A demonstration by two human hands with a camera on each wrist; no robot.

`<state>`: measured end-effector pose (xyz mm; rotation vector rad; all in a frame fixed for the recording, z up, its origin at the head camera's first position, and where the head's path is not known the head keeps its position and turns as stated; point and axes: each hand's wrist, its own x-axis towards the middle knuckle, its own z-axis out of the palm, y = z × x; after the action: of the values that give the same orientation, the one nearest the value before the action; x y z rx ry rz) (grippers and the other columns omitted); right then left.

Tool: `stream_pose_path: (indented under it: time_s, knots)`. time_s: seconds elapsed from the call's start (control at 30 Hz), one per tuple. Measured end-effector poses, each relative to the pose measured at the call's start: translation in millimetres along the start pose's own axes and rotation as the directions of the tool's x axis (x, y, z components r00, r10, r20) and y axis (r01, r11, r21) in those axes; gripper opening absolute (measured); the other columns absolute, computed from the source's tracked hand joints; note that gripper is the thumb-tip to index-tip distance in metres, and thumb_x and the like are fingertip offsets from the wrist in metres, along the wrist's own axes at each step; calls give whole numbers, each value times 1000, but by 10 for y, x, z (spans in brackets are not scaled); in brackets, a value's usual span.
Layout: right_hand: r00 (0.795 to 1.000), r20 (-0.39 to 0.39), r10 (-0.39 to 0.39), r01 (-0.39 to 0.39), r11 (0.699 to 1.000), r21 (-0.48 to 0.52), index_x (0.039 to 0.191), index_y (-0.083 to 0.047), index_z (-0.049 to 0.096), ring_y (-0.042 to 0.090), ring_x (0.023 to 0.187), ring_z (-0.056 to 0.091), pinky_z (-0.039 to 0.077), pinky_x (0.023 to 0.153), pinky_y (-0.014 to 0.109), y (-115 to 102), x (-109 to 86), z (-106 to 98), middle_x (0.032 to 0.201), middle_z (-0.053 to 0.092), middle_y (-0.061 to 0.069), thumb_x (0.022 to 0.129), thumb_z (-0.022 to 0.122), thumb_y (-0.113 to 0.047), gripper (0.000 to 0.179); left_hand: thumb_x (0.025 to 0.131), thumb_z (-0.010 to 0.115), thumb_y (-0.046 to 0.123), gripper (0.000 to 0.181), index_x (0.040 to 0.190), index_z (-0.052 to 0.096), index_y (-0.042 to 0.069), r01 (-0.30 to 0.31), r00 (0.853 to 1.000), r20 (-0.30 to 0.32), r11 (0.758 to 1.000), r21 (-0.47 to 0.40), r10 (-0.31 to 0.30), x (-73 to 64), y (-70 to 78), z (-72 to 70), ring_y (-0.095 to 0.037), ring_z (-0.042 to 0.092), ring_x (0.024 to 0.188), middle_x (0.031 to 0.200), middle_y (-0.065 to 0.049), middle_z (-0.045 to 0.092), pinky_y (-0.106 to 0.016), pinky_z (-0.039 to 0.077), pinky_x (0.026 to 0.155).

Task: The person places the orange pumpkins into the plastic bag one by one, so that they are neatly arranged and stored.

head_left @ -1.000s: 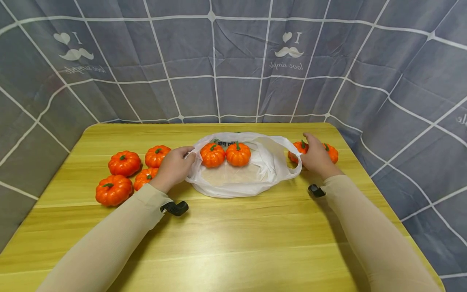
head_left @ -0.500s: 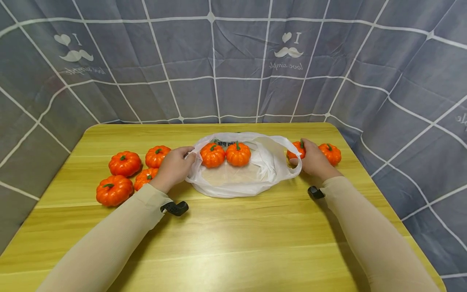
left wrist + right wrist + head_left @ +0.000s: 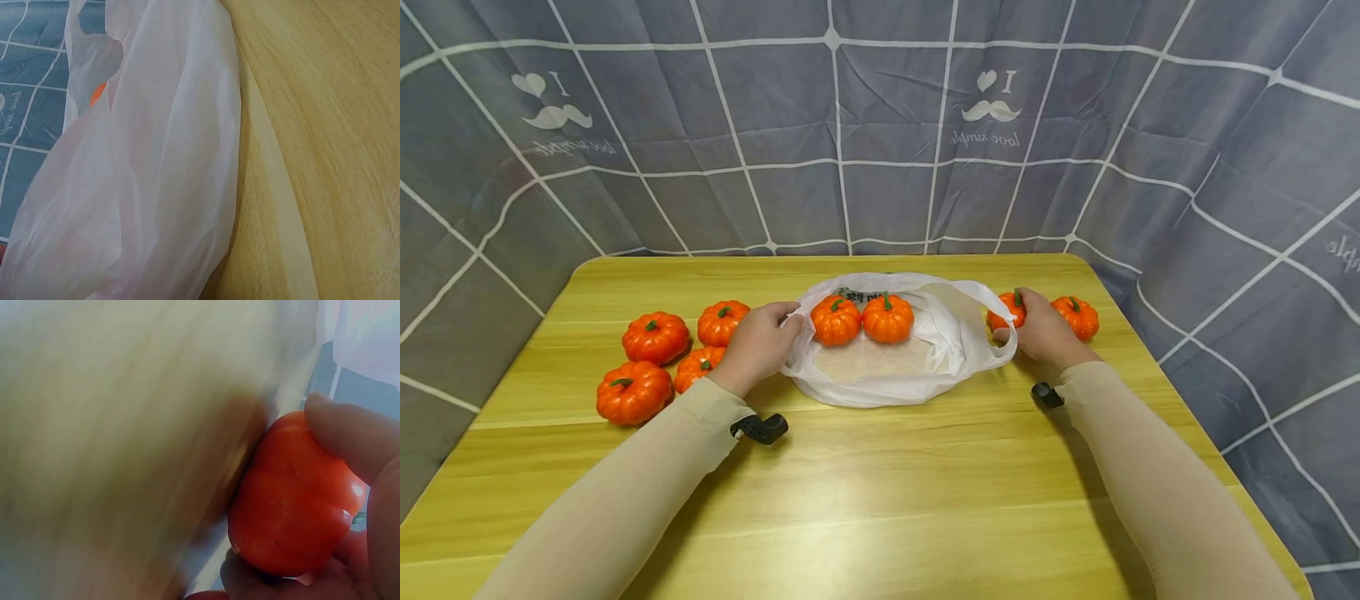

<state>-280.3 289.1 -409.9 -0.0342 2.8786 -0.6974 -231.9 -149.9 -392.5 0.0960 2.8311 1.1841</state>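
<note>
1. Right hand point(image 3: 1047, 331) grasps an orange pumpkin point(image 3: 294, 494), the thumb on one side and curled fingers on the other; whether it touches the table point(image 3: 880, 508) cannot be told.
2. That pumpkin sits just outside the right end of a white plastic bag point(image 3: 880, 394), with the bag's handle loop point(image 3: 1004, 357) partly in front of it in the head view.
3. Left hand point(image 3: 760, 346) pinches the left rim of the bag, thumb toward the opening.
4. Inside the open bag, which lies on the table, two pumpkins point(image 3: 888, 319) rest side by side, green stems up, near the far edge.
5. Another pumpkin point(image 3: 1077, 317) stands on the table just to the right of the right hand.
6. Four more pumpkins point(image 3: 656, 337) form a cluster to the left of the bag, two of them close to the left hand and one of these partly hidden by the arm.
7. Behind the table hangs a grey curtain point(image 3: 790, 100) with white grid lines and printed moustaches.
</note>
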Motion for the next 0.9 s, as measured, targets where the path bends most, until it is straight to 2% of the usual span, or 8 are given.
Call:
stream_pose_path:
  time_s: [0.2,0.67,0.9]
  knots:
    - [1000,2,9,-9,1000,9,165,3,16,52,148,37,29,125,64,-10,0,13,167,29,31,96,76,-35,100,109,44,31,54,155,52,4,6,1000,1,1000,5,-6,-5,-3,8,-38,59,130,154,-22,56,-55,49,112]
    - [1000,-11,16,-16,1000,-18,164,5,17,51,147,39,30,125,64,-25,-19,5,165,32,31,96,77,-36,99,108,44,31,54,154,52,5,19,1000,3,1000,5,-19,-8,21,8,-39,57,133,155,-21,55,-56,48,114]
    - [1000,-10,4,-4,1000,-26,165,6,16,52,149,35,27,126,63,-25,-26,7,166,29,32,97,76,-37,99,108,44,31,54,155,52,5,16,1000,1,1000,3,-16,-8,18,16,-39,57,133,155,-21,55,-56,48,114]
